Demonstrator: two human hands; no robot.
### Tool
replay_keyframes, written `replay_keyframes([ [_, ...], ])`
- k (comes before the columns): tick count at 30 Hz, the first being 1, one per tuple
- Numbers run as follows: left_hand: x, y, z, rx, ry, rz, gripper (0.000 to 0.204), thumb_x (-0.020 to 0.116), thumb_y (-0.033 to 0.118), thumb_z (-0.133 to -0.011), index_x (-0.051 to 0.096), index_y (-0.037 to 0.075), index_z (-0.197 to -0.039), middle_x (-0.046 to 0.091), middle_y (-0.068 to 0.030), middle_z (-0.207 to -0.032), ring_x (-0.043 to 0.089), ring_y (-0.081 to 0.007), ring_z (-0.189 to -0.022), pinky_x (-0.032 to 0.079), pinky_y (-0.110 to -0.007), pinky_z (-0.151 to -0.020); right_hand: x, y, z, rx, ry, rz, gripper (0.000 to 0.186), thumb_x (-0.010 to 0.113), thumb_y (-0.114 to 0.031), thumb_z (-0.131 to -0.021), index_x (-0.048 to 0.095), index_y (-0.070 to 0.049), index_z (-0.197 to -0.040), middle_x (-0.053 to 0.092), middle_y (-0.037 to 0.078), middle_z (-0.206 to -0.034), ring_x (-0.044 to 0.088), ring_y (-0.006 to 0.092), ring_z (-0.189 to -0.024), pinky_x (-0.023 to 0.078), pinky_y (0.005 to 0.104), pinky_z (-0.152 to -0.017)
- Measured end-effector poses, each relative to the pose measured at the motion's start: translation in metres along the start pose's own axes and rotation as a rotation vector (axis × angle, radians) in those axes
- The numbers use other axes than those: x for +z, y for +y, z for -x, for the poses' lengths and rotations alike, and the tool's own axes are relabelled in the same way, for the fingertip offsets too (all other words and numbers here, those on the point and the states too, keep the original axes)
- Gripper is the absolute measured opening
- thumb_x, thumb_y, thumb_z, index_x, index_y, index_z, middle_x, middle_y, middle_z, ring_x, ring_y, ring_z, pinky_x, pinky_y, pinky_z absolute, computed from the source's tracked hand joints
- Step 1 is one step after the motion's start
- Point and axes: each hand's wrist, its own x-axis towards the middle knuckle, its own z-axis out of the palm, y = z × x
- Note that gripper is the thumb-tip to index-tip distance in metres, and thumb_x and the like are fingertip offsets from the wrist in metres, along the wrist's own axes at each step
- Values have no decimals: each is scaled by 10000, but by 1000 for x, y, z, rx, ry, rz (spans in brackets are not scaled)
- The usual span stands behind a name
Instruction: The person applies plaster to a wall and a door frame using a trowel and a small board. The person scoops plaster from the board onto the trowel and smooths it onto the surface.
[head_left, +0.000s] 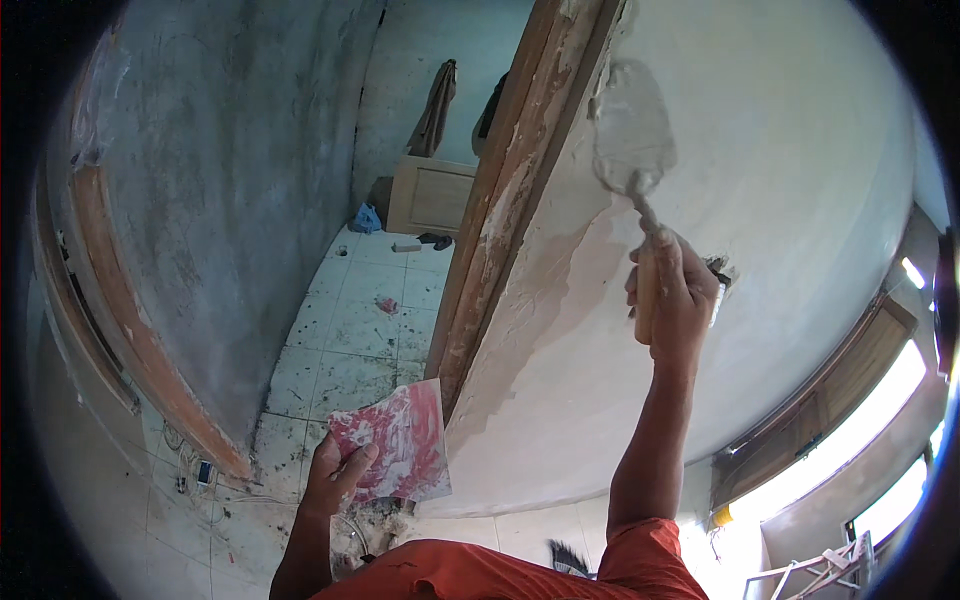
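Observation:
My right hand [672, 300] is raised and grips the wooden handle of a plastering trowel [632, 135]. The trowel's grey, plaster-coated blade lies flat against the white wall [800, 200], right beside the wooden door frame [505, 200]. Fresh pale plaster [545, 300] covers the wall below the blade, along the frame. My left hand [335, 475] is held low and grips the edge of a flat red-and-white smeared board [395, 440], tilted over the floor.
A white tiled floor [350, 330] spattered with plaster runs through the doorway, with a blue bag [366, 217] and small debris. A wooden cabinet [432, 197] stands at the far end. A grey rough wall [220, 200] is left. Windows [880, 420] sit lower right.

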Motion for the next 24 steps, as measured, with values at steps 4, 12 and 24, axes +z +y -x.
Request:
replay_keyframes([
  [4,-1,-5,-2,29,-23,-5,474,642,52,-972,482,-18,-1413,605,-78,-1327,572,-155,-1200,422,-341,-1078,-17,-2,2,62,133,-95,420,564,-341,-1069,711,31,-1194,640,66,-784,560,107,-547,451,256,-481],
  [12,2,-2,-6,9,-25,23,446,620,20,-982,484,-10,-1406,607,-79,-1328,566,-159,-1224,418,-344,-1084,-12,1,2,67,-118,-47,389,646,-364,-1019,753,8,-1055,591,27,-652,535,96,-545,440,266,-510],
  [24,-16,-15,15,-37,219,31,551,636,76,-920,471,2,-1440,616,-98,-1310,604,-223,-1210,472,-379,-1043,-60,148,173,441,-894,-71,226,741,-237,-959,785,-23,-1018,709,75,-784,629,131,-624,513,295,-568],
])
